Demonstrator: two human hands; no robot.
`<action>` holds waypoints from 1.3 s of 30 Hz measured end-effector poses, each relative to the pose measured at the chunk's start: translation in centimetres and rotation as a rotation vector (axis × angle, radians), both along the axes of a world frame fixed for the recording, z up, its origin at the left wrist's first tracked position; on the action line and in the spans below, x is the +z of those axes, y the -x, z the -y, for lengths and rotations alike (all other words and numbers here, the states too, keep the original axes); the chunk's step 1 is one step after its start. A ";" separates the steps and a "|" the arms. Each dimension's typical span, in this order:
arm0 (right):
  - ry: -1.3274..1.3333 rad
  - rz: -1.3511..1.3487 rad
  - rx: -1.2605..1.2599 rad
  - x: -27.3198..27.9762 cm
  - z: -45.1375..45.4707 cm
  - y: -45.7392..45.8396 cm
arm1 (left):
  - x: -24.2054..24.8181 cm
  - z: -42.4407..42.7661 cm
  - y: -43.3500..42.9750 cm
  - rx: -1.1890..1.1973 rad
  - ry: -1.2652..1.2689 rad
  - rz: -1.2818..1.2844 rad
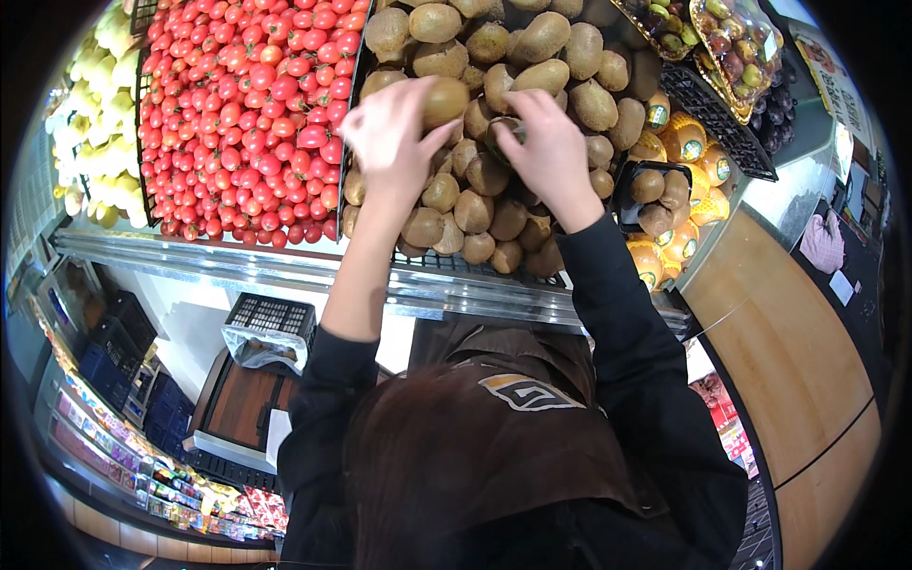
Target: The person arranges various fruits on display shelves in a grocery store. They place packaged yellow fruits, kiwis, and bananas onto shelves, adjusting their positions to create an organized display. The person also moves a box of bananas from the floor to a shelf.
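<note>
Loose brown kiwifruits [474,211] fill a black crate in front of me. My left hand [395,132], blurred by motion, has a blurred kiwifruit [447,102] between its thumb and fingers, above the pile's left part. To its right, my right hand [547,146] reaches into the pile with fingers curled. A dark kiwifruit [501,132], mostly hidden by the thumb, lies in its grasp. A black tray [625,210] holding a few kiwifruits rests to the right of the pile, on net-wrapped orange fruits [680,242].
Cherry tomatoes [249,121] lie left of the kiwifruits, with pale green fruit [107,128] beyond. A metal rail [235,260] runs along the display's front. At upper right are a black crate [719,117] and wrapped fruit trays [737,50]. A lined crate [271,313] stands below left.
</note>
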State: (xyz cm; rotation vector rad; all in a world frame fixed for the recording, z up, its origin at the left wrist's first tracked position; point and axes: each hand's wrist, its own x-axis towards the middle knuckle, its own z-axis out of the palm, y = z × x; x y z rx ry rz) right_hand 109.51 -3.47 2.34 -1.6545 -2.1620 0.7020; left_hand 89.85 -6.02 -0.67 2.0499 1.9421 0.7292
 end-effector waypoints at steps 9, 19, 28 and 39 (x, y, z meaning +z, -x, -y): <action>0.173 0.143 0.091 -3.6 0.3 7.6 | 1.6 9.9 7.3 0.703 0.222 1.615; 0.236 -0.050 -0.063 -2.8 0.9 8.7 | 1.9 7.5 2.9 0.696 0.217 1.928; 0.158 0.056 0.201 -2.0 -0.5 4.2 | 3.7 10.6 5.6 0.518 0.279 2.627; 0.328 0.255 0.142 -5.4 -1.1 7.4 | 3.5 10.4 5.1 0.574 0.234 2.438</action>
